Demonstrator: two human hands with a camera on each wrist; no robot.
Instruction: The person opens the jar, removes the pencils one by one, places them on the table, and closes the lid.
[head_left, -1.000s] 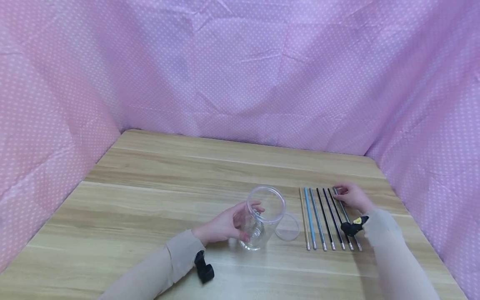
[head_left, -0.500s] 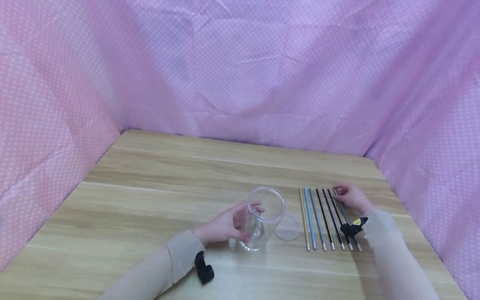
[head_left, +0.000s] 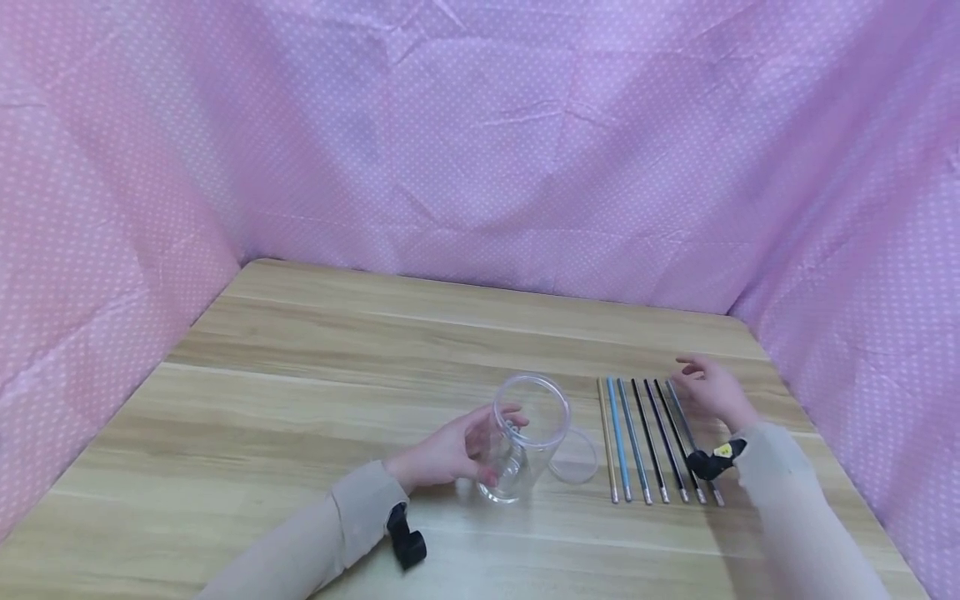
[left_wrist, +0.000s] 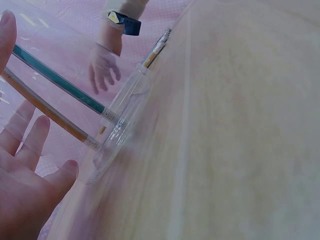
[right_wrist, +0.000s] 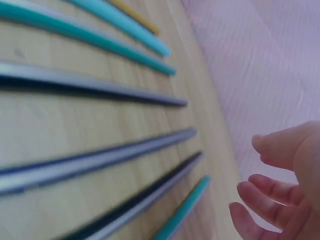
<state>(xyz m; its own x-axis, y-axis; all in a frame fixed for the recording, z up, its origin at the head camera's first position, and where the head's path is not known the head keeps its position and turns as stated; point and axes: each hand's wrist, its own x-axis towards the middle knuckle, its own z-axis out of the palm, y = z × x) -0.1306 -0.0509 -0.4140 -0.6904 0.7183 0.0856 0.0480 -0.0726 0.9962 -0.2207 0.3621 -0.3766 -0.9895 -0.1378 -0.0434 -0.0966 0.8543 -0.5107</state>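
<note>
My left hand (head_left: 446, 450) grips a clear plastic cup (head_left: 536, 457) around its side, and the cup stands upright on the table. In the left wrist view, pencils are visible through the cup's wall, among them a teal pencil (left_wrist: 65, 82). Several pencils lie side by side to the right of the cup: a tan pencil (head_left: 607, 442), a light blue pencil (head_left: 620, 442), a blue-grey one, black pencils (head_left: 650, 442) and a teal pencil (right_wrist: 182, 210) at the far right. Beyond that last pencil's far end hovers my right hand (head_left: 712, 390), fingers apart, holding nothing.
A clear round lid (head_left: 574, 457) lies flat between the cup and the pencils. The wooden table (head_left: 315, 358) extends left and behind. Pink dotted cloth (head_left: 480, 150) hangs around its back and sides.
My right hand has let go of the rightmost pencil's far end, lifting slightly away to the right with its fingers spread. The left hand and cup keep their place.
</note>
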